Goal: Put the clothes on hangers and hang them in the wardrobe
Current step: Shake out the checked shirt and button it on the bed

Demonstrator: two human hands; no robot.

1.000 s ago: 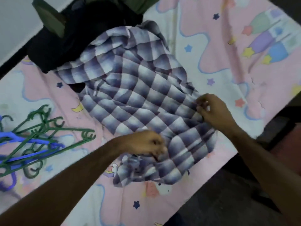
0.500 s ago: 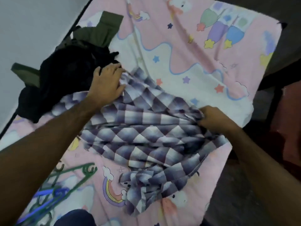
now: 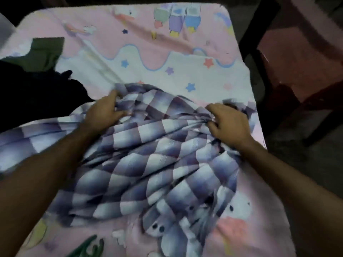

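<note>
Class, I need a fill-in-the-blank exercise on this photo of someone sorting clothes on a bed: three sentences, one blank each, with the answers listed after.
1. Both hands grip a purple and white ______ shirt.
2. The left hand holds the shirt beside a pile of ______ clothing.
3. At the bottom edge, part of a ______ hanger lies on the pink bedsheet, away from the right hand.

Answers: checked; black; green

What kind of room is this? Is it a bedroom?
Probably a bedroom. The checked shirt lies on what looks like a bed with a pink cartoon sheet, more clothes are piled beside it, and a green hanger lies on the sheet.
</note>
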